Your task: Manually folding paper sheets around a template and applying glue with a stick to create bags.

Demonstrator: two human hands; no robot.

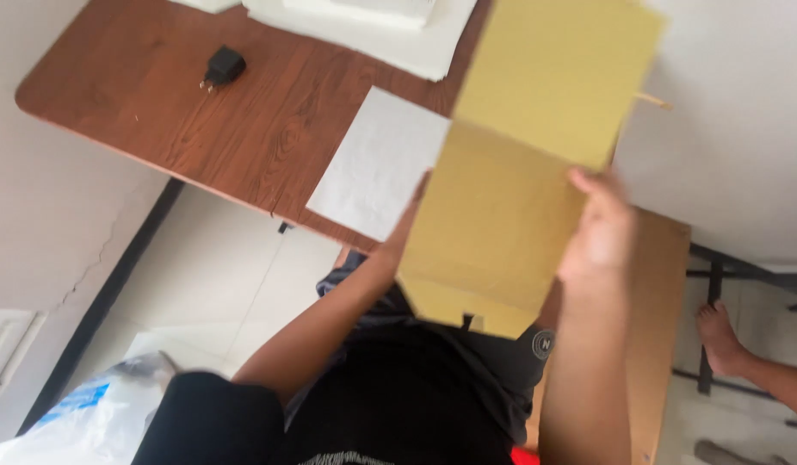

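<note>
I hold a flat, unfolded tan cardboard box (523,155) up in front of me, above the edge of a brown wooden table (200,112). My right hand (598,228) grips its right edge, thumb on the front face. My left hand (409,226) holds the left edge; only a few fingers show, the rest is hidden behind the cardboard. The picture is blurred by motion.
A white sheet of paper (377,164) lies at the table's near edge. A black plug adapter (222,67) sits further back, with white sheets (390,34) beyond. A white plastic bag (89,413) lies on the floor at left. Another person's bare foot (721,336) shows at right.
</note>
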